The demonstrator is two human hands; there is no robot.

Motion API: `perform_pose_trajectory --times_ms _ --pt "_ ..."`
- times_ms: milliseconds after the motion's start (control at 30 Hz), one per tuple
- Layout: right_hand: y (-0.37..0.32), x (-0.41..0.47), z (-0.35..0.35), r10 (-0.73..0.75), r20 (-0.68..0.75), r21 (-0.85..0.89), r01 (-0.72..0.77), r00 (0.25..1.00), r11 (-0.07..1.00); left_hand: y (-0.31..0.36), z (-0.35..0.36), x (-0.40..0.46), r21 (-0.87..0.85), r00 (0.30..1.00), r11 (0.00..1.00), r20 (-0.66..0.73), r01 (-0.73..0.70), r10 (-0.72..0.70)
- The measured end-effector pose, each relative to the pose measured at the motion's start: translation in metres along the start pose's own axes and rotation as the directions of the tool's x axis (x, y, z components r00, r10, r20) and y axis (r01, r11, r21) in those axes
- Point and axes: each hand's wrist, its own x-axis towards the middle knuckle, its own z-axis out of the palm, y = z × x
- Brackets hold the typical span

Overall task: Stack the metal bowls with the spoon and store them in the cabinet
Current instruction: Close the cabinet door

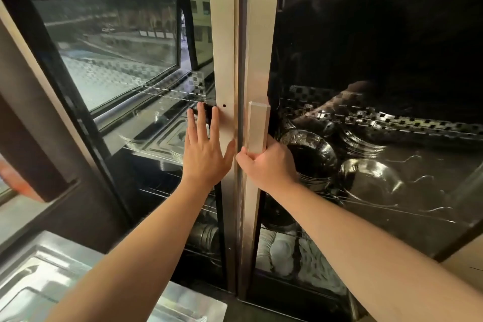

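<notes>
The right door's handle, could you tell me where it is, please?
Head view, centre: the handle stands upright beside the door gap, its lower end gripped by the right hand.

My view is dim overall. Daylight glares off the left glass door [109, 47] as a bright window reflection; the right glass door [379, 86] reads near-black. Edges bow from wide-angle distortion, top edge blurred.

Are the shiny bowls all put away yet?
Nearly. Stacked metal bowls already sit on a wire shelf behind the glass of the steel cabinet's right door. Now the right hand grips that door's steel bar handle, and the left hand lies flat on the left door. I can't spot the spoon.
</notes>
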Motion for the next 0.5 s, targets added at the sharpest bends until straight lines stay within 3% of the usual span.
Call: perform_pose_trajectory --times_ms 367,500 --pt "0.012 0.009 0.011 -0.128 -0.128 0.008 0.130 0.983 0.991 0.001 0.002 0.001 0.055 1.000 0.998 -0.024 0.007 -0.006" --pt "0.011 0.010 0.008 -0.076 -0.070 -0.022 0.075 0.995 0.997 0.001 -0.007 0.000 0.045 1.000 0.999 0.022 0.003 -0.004"
